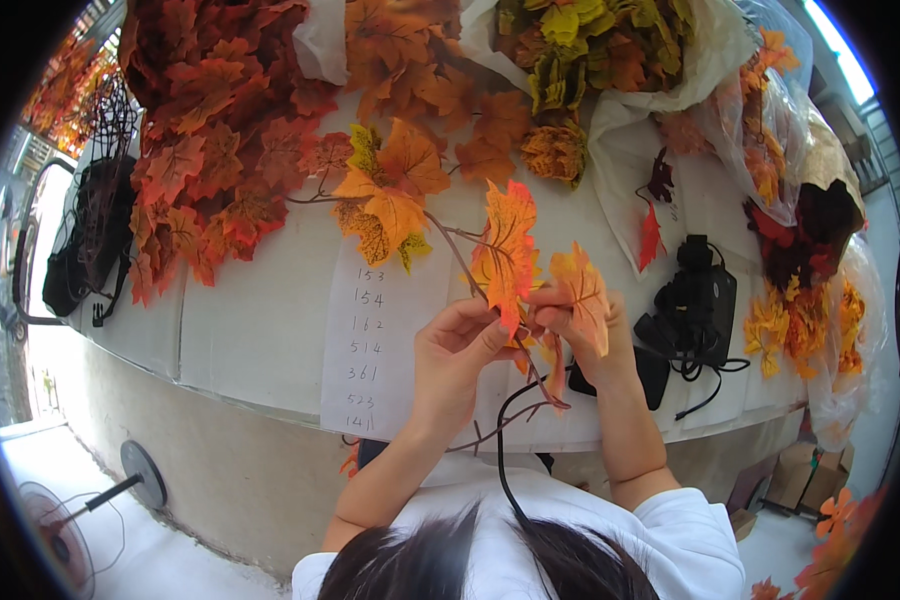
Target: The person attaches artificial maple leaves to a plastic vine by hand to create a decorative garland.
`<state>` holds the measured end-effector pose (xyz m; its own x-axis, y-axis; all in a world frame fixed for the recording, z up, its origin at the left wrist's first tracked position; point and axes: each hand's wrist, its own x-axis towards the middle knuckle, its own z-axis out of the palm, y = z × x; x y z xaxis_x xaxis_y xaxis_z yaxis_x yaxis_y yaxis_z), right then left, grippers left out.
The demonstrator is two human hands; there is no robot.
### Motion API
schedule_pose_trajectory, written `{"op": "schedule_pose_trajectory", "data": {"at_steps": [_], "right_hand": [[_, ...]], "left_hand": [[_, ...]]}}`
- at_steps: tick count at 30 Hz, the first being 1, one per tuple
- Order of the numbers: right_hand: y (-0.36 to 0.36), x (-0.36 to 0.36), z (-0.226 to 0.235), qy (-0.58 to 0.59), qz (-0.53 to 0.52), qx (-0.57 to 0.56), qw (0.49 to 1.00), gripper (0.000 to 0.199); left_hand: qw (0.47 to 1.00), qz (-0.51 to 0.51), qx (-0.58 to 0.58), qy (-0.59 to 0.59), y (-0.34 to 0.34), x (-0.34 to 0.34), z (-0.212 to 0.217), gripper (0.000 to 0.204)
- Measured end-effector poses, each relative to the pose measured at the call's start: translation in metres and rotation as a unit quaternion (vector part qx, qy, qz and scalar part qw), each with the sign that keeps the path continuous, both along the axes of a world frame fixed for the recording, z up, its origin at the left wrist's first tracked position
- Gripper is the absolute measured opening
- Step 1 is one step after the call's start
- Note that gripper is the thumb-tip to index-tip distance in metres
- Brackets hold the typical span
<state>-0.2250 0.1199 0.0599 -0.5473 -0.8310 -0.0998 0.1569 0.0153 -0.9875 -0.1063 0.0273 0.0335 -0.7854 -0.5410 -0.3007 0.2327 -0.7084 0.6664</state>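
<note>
My left hand (457, 350) pinches the thin brown stem of an artificial maple-leaf branch (420, 215) just below an orange-red leaf (507, 250). My right hand (585, 335) grips a paler orange leaf (582, 290) on the same branch, right beside the left hand. The branch runs up and left from my hands to a cluster of yellow and orange leaves lying on the white table (270, 320). Bare stem ends hang down below my hands.
A large heap of red-orange leaves (210, 130) covers the table's far left. Plastic bags of yellow and orange leaves (610, 50) sit at the back and right. A black device with cables (695, 305) lies right of my hands. A handwritten paper strip (370, 330) lies on the table; a fan (70, 520) stands on the floor.
</note>
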Motion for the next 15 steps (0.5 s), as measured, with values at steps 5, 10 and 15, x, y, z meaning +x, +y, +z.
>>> {"op": "schedule_pose_trajectory", "data": {"at_steps": [5,10,15], "right_hand": [[0.002,-0.001,-0.014,0.045,-0.019,-0.060,0.997,0.013],[0.000,0.002,-0.010,-0.018,-0.041,-0.028,0.999,0.017],[-0.002,0.007,-0.015,-0.119,-0.081,-0.099,0.985,0.024]], "left_hand": [[1.000,0.008,-0.011,-0.001,-0.001,-0.005,-0.005,0.016],[1.000,0.010,-0.019,0.012,-0.004,-0.007,-0.001,0.014],[0.999,0.023,-0.029,0.006,-0.002,-0.010,-0.004,0.015]]}}
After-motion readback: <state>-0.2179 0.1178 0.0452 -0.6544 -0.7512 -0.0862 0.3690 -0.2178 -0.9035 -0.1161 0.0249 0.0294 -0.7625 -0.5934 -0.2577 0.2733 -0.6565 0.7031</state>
